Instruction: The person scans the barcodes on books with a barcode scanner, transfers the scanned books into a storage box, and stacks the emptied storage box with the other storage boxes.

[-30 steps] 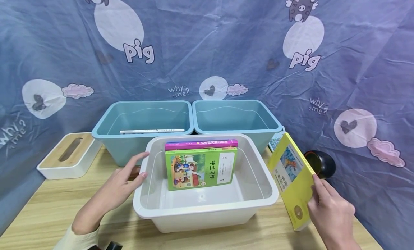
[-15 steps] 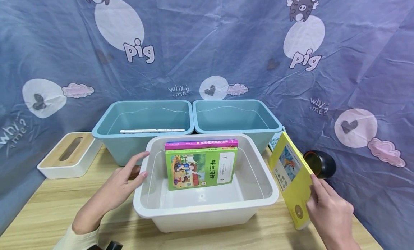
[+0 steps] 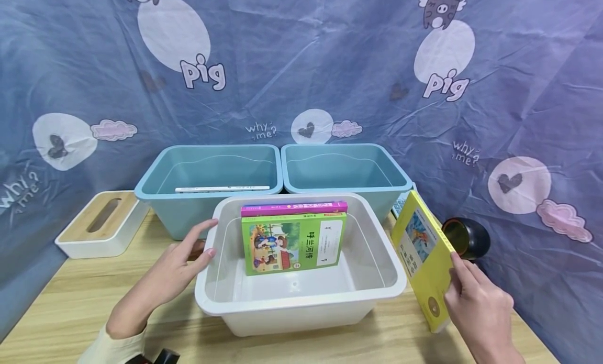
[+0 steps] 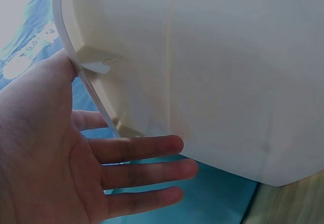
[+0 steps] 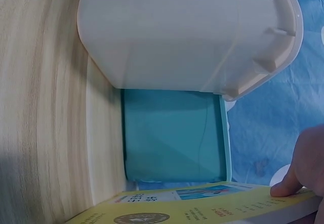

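My left hand (image 3: 176,264) touches the left rim of a white plastic bin (image 3: 301,317), thumb and forefinger at the edge. In the left wrist view its other fingers (image 4: 147,176) stretch out straight beneath the rim. Inside the bin a green book (image 3: 289,249) stands on its long edge, in front of a purple book (image 3: 301,209). My right hand (image 3: 480,304) pinches the spine edge of a yellow book (image 3: 419,264), held tilted to the right of the bin. The right wrist view shows the thumb (image 5: 288,186) pressed on the yellow cover; the other fingers are mostly hidden.
Two teal bins (image 3: 346,191) stand side by side behind the white one; the left teal bin (image 3: 212,167) holds a thin white-edged item (image 3: 221,189). A wooden-lidded box (image 3: 99,225) is at left. A dark round cup (image 3: 473,238) lies behind the yellow book.
The yellow book and my right hand have drifted very slightly left. My left hand keeps its place on the white bin, and the books inside have not moved.
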The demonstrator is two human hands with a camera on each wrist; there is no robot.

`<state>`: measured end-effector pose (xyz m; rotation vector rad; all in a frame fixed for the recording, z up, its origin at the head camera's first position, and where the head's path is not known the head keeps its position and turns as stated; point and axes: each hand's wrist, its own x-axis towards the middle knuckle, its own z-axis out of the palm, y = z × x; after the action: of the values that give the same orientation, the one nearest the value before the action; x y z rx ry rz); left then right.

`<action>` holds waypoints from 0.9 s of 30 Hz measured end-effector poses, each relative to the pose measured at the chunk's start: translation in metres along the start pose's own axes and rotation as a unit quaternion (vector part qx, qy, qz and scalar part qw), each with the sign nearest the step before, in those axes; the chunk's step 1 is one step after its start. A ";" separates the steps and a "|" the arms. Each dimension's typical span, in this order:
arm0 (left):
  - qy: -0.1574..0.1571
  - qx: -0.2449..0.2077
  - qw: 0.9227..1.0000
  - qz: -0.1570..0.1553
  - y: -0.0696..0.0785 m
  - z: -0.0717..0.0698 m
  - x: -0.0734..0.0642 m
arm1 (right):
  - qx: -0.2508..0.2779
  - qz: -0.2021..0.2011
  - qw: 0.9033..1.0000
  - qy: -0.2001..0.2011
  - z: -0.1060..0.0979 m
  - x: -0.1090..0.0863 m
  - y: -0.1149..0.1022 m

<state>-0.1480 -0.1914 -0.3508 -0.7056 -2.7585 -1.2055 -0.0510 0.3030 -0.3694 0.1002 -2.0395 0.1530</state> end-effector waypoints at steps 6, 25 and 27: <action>0.001 0.002 1.000 0.005 0.000 0.000 0.000 | -0.016 -0.009 0.999 -0.027 -0.003 0.000 -0.003; 0.002 0.002 1.000 0.009 0.001 0.000 -0.001 | 0.027 -0.012 0.999 0.014 0.006 -0.004 -0.013; 0.002 0.001 1.000 0.009 0.001 0.000 -0.001 | 0.030 -0.008 0.999 0.014 0.006 -0.006 -0.014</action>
<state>-0.1468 -0.1909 -0.3498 -0.7253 -2.7437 -1.1998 -0.0517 0.2882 -0.3765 0.1498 -2.0069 0.2044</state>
